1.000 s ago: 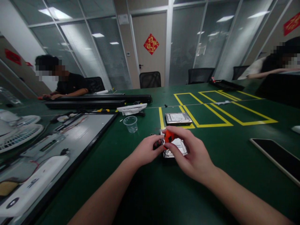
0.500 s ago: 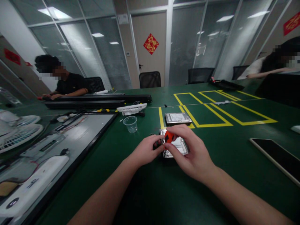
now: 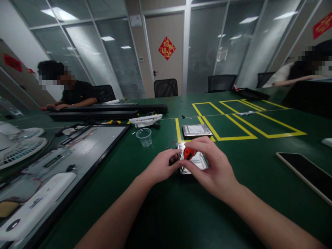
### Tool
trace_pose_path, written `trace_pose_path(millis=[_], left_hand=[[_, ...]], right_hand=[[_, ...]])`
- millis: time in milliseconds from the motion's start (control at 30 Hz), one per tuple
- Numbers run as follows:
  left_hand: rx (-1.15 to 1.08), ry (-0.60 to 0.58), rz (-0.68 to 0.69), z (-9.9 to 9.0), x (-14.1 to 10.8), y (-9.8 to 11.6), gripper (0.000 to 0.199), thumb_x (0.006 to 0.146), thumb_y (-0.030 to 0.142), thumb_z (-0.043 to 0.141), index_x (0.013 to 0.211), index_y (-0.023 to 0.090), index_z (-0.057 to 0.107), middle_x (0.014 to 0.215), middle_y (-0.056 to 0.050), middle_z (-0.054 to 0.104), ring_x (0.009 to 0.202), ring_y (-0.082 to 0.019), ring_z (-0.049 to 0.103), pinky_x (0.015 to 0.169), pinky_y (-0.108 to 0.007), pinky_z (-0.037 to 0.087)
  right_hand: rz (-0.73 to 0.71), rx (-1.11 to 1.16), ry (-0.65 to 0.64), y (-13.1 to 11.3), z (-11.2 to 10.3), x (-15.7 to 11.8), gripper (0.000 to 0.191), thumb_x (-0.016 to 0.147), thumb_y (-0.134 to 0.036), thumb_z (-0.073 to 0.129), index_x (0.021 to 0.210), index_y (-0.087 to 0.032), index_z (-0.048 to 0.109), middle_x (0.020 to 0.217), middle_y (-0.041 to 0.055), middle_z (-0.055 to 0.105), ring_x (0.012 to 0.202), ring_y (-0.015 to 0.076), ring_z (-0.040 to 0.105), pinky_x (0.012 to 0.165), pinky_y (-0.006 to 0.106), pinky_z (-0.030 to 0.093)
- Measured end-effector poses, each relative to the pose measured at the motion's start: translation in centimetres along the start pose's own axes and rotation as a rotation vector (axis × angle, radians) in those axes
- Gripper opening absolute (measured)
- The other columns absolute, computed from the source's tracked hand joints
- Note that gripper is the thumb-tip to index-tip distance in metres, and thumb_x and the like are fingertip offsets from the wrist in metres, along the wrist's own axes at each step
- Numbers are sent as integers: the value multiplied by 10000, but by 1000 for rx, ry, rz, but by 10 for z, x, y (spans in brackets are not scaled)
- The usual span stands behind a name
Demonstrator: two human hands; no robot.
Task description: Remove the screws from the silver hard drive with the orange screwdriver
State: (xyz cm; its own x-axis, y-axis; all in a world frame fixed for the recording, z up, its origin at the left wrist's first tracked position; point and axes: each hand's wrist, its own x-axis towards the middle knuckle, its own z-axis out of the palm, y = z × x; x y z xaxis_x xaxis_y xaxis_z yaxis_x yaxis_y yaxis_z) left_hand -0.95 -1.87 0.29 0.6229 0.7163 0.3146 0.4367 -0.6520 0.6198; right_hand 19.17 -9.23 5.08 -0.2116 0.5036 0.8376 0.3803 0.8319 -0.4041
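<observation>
A silver hard drive (image 3: 199, 161) lies on the green table in front of me, partly covered by my hands. My right hand (image 3: 211, 162) is closed on the orange and black handle of a screwdriver (image 3: 190, 153), held over the drive's left part. The screwdriver's tip is hidden. At the drive's left edge, close to the screwdriver, my left hand (image 3: 162, 166) has its thumb and fingers drawn together; what is between them is in shadow. A second hard drive (image 3: 197, 130) lies just beyond the first.
To the left are a clear plastic cup (image 3: 144, 137), a white fan grille (image 3: 145, 120) and a large framed panel (image 3: 103, 138) with parts on it. A phone-like dark slab (image 3: 307, 174) lies at right. Yellow tape (image 3: 237, 139) marks the table. Two people sit across.
The screwdriver handle has turned and tilted slightly to the right as my right fingers shifted on it. My left hand and both drives stay in place.
</observation>
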Motion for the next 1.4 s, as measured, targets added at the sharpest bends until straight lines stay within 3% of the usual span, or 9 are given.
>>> trace_pose_path(millis=[300,533,867,1000,1167,1400], left_hand=[[-26,-9,-11,0,0,2,214,995,282,670,1184,217,746,1075,-54,763,986,-260,693,871,-365,546],[24,-18,-3,0,0,0,330,1021,337,655,1321,208,705,1091,-75,746,950,-259,679,846,-367,540],[-2,12,-21,2,0,-2,286,1010,316,673,1266,202,728,1227,-96,750,1089,-285,685,975,-412,535],[3,1,-18,1,0,-1,317,1016,348,675,1289,195,724,1182,-95,755,1033,-282,686,912,-393,541],[-3,3,16,1,0,-1,308,1037,363,645,1289,204,724,1143,-81,752,1012,-274,682,915,-394,536],[-7,14,-19,3,-1,-3,296,1003,323,675,1272,210,727,1176,-80,753,1031,-278,689,959,-415,543]], right_hand=[[-19,49,-58,-7,-1,-2,511,957,-93,653,1430,-275,582,1292,96,713,1182,256,704,1022,466,612],[-11,-4,-12,-2,-1,0,485,931,-169,782,1369,-303,621,1196,79,662,1087,238,684,913,407,629],[77,39,-60,-5,-1,-6,519,980,-102,652,1462,-261,545,1332,89,695,1172,218,706,1010,377,596],[7,15,-37,-3,-1,-3,505,943,-137,747,1406,-255,584,1296,88,669,1201,229,666,1036,388,575],[-10,-8,0,-2,0,0,462,940,-122,753,1361,-255,618,1191,70,669,1083,203,671,938,351,592],[49,34,-47,-5,0,-5,519,973,-96,652,1459,-241,544,1317,87,698,1159,204,707,1010,349,585]])
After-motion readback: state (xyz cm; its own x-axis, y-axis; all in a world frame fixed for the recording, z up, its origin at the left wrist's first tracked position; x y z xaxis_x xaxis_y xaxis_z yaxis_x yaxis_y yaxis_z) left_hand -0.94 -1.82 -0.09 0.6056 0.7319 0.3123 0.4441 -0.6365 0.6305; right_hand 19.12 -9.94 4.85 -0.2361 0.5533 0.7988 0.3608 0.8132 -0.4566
